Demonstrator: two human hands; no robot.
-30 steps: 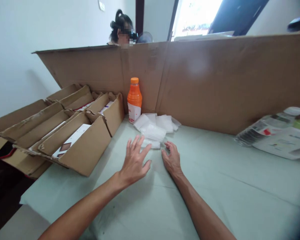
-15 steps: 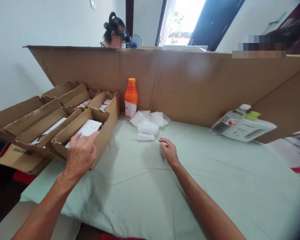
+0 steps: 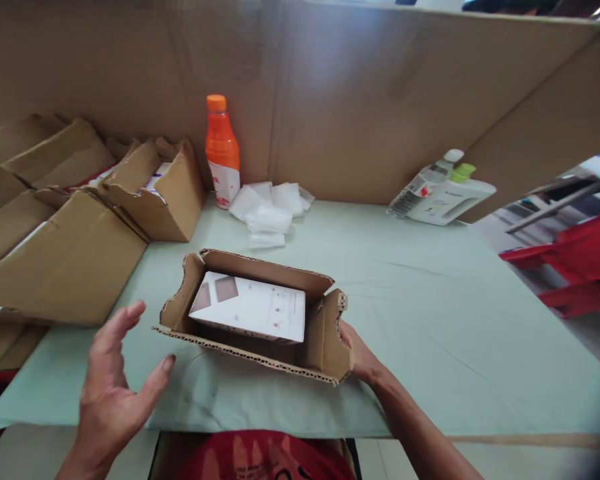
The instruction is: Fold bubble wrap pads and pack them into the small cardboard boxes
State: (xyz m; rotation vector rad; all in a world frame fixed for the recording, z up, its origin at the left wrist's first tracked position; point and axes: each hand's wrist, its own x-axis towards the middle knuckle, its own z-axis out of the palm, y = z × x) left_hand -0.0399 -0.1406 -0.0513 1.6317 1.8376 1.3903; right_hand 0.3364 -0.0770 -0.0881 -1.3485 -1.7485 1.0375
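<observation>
An open cardboard carton (image 3: 260,333) sits on the pale green table (image 3: 430,320) right in front of the person, its flaps up and a flat white box (image 3: 250,310) lying inside it. The right hand (image 3: 357,350) is pressed against the carton's end at about 3 o'clock, mostly hidden behind the torn flap, so I cannot tell how its fingers are set. The left hand (image 3: 113,387) hangs at about 8 o'clock, just off the carton's corner, fingers spread and thumb out, holding nothing. At 12 o'clock from the carton lies a small heap of clear plastic bags (image 3: 267,210), with an orange bottle (image 3: 222,153) upright just beside them against the tall cardboard screen (image 3: 355,100). More open cartons (image 3: 80,213) crowd the table at 10 o'clock. At 2 o'clock two white bottles (image 3: 443,193) lie on their sides.
</observation>
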